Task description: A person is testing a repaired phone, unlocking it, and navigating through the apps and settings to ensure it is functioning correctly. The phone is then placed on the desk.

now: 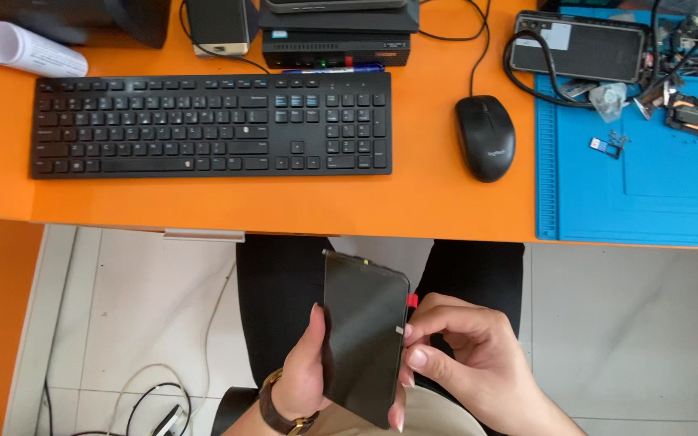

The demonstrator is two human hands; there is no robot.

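Observation:
A dark, flat phone screen panel [363, 335] is held upright over my lap, below the desk's front edge. My left hand [304, 375], with a brown watch on the wrist, grips its left edge and back. My right hand [466, 359] pinches the panel's right edge, thumb and forefinger closed beside a small red tab [412, 300]. The panel's face is black and unlit.
Above is an orange desk [422, 202] with a black keyboard [212, 123], a black mouse [485, 137], a small black computer box [337, 48] and a rolled paper [30, 50]. A blue work mat [648, 186] at right holds an opened phone [579, 47] and small parts. Cables lie on the tiled floor [147, 323].

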